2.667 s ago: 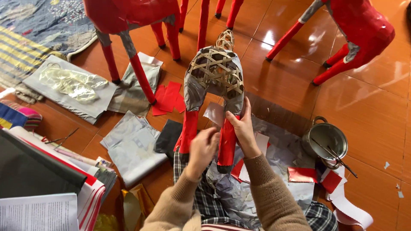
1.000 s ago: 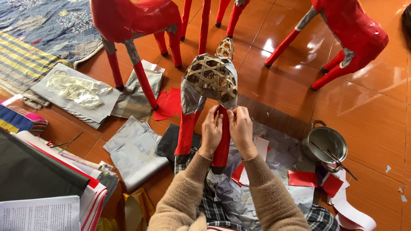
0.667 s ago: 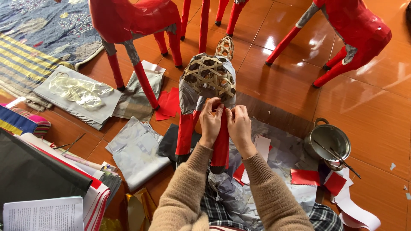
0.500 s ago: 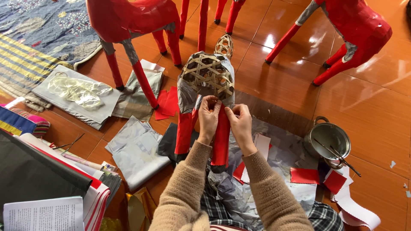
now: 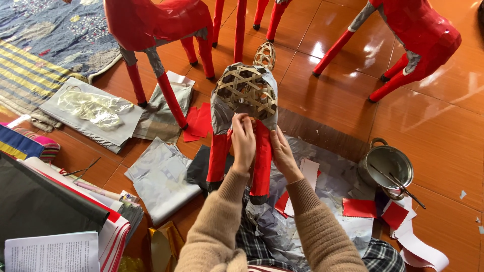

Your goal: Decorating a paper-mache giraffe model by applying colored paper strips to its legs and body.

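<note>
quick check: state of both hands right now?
Left hand: fingers curled, pressing red paper onto the leg of the woven animal frame.
Right hand: flat against the same leg's side; not closed around it.

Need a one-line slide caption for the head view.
Left hand and right hand press red paper onto a leg of a woven bamboo animal frame on the orange tiled floor.
</note>
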